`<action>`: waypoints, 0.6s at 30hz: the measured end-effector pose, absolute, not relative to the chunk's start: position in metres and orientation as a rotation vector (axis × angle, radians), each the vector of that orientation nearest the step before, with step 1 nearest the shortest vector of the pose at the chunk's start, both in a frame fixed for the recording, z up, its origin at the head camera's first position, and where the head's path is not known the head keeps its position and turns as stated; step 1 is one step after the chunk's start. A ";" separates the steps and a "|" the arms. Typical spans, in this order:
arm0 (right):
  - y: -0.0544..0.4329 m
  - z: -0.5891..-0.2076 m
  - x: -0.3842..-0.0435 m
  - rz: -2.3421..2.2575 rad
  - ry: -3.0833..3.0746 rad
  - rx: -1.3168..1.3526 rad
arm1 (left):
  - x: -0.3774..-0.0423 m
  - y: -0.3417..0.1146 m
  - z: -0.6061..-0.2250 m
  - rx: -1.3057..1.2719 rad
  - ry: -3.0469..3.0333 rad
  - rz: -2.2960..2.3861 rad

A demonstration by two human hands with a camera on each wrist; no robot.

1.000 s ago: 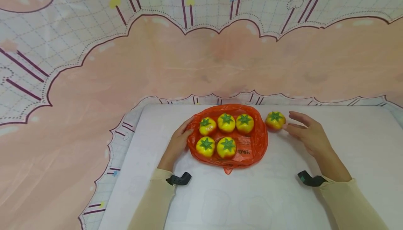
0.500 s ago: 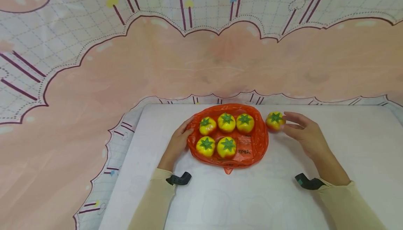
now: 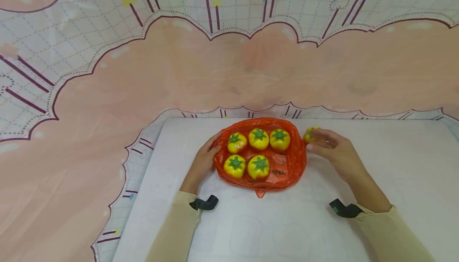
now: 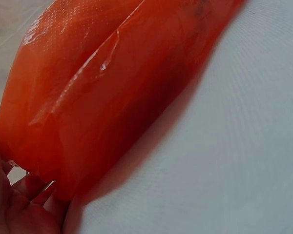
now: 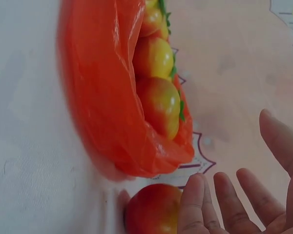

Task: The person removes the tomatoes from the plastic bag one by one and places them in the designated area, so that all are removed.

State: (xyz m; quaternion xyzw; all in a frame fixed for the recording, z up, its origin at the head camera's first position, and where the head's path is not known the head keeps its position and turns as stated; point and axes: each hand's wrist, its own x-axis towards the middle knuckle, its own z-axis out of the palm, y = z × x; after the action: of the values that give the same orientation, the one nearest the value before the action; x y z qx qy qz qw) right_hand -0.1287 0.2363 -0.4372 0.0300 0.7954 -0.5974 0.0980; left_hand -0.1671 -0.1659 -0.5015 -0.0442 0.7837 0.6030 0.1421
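A red plastic bag (image 3: 263, 185) stands with its mouth rolled wide on the white table. Inside are several yellow-and-red tomatoes (image 3: 259, 168) with green star-shaped tops. At the bag's left side my left hand (image 3: 202, 160) holds the bag wall; in the left wrist view its fingers (image 4: 29, 207) curl under the red plastic. One more tomato (image 3: 308, 135) sits outside, just right of the bag. My right hand (image 3: 337, 152) reaches over its right side and partly hides it. In the right wrist view the fingers (image 5: 229, 200) are spread and straight beside this tomato.
The white table (image 3: 279, 230) carries the bag and the loose tomato near its back edge. Behind it hangs a printed pink-and-white cloth (image 3: 229, 70). Each wrist wears a black device (image 3: 204, 203).
My right hand has moved left, over the loose tomato, and now covers more of it. The left hand and the bag have stayed in place.
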 end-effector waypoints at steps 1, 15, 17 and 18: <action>0.234 -0.437 -0.128 -1.775 2.347 0.079 | -0.167 -0.166 -0.502 -0.128 2.260 1.742; 0.209 -0.437 -0.131 -1.648 2.353 0.098 | -0.167 -0.166 -0.500 -0.131 2.269 1.728; 0.206 -0.439 -0.132 -1.637 2.358 0.093 | -0.167 -0.166 -0.500 -0.124 2.272 1.729; 0.205 -0.440 -0.132 -1.628 2.364 0.089 | -0.167 -0.166 -0.500 -0.125 2.272 1.728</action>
State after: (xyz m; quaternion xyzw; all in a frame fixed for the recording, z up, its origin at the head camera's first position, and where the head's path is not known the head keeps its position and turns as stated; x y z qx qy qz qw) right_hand -0.1323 0.2047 -0.4400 0.0308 0.8157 -0.5618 0.1343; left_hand -0.1671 -0.1657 -0.4996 -0.0434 0.7870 0.5988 0.1417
